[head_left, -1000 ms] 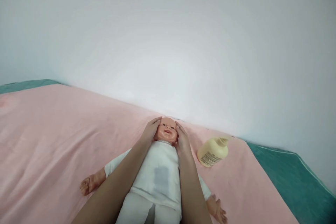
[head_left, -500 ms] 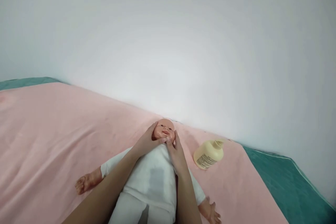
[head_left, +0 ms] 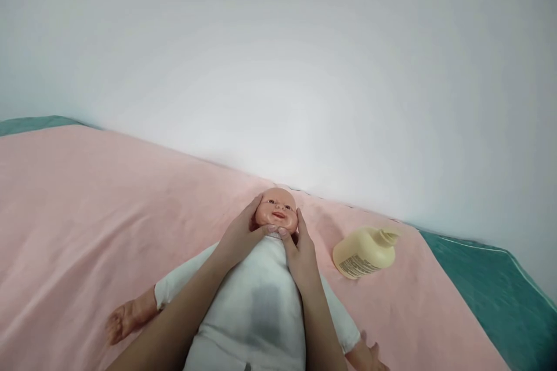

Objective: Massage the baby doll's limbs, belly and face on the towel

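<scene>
A baby doll (head_left: 256,290) in white clothes lies face up, its arms spread out to both sides. My left hand (head_left: 244,237) cups the left side of the doll's head (head_left: 278,208), fingers along the cheek and thumb at the chin. On the other side my right hand (head_left: 301,249) holds the head in the same manner, its thumb close to the left one below the mouth. Parts of the fingers are hidden behind the head. A grey patch shows on the doll's white top, between my forearms.
A pale yellow pump bottle (head_left: 364,254) stands right of the doll, its printed label facing me. Beneath both is a pink sheet (head_left: 108,197), with green cloth (head_left: 491,284) showing at its sides. A white wall (head_left: 278,69) rises directly behind the doll's head.
My view has come slightly nearer, so doll and bottle look larger. Both hands remain on the doll's head; the thumbs sit a little further apart under the chin.
</scene>
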A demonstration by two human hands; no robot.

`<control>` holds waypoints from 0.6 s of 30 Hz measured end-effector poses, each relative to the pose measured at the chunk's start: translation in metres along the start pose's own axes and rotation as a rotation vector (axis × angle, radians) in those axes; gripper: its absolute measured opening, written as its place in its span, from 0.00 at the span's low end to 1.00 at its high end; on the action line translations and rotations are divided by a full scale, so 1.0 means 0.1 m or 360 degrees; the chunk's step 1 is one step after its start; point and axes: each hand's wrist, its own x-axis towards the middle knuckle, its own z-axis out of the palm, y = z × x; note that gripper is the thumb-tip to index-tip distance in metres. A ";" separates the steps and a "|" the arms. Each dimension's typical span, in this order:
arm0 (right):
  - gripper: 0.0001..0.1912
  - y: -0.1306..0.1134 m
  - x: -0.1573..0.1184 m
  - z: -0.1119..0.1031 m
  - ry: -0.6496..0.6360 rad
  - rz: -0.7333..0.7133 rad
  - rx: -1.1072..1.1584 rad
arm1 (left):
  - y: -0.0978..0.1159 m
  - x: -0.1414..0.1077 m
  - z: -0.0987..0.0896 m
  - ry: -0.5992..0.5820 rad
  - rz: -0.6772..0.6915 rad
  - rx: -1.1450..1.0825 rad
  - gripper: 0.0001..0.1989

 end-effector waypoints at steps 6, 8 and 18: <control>0.38 -0.04 -0.02 -0.07 -0.0035 -0.0019 -0.0007 | 0.04 -0.04 -0.04 0.0041 0.0039 0.0117 0.38; 0.37 -0.03 -0.01 -0.08 -0.0043 -0.0017 -0.0029 | 0.04 -0.05 -0.05 0.0040 0.0033 0.0159 0.37; 0.41 -0.05 -0.01 -0.09 -0.0063 0.0040 -0.0022 | 0.03 -0.03 -0.08 0.0010 0.0019 0.0182 0.35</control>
